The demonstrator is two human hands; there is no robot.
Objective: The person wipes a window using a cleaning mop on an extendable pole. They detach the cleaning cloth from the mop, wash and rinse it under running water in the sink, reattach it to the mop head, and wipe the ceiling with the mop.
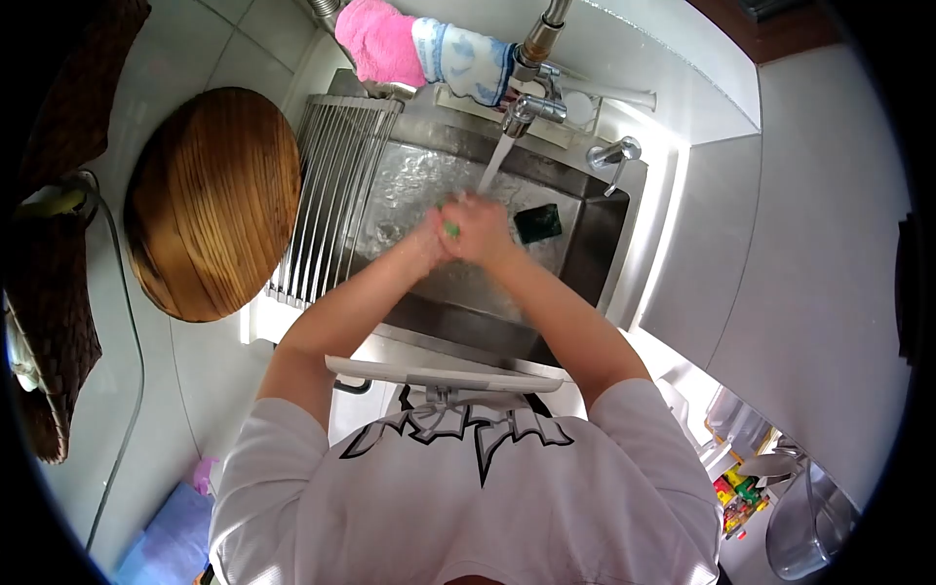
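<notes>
Over the sink [575, 322], my left hand [430, 241] and my right hand [483, 230] are pressed together just below the stream of running water [497, 164]. Both look closed around a small green thing [451, 230], of which only bits show between the fingers; its kind cannot be made out. My right hand lies partly over my left and hides some of its fingers. The faucet [524, 115] above them is running. A dark green scrub pad [537, 223] lies on the wet sink floor, to the right of my right hand.
A roll-up drying rack [336, 190] covers the sink's left side, beside a round wooden board [214, 205]. A pink cloth [377, 39] and a blue-white towel [463, 58] hang behind. A small dispenser tap [614, 156] stands at the back right.
</notes>
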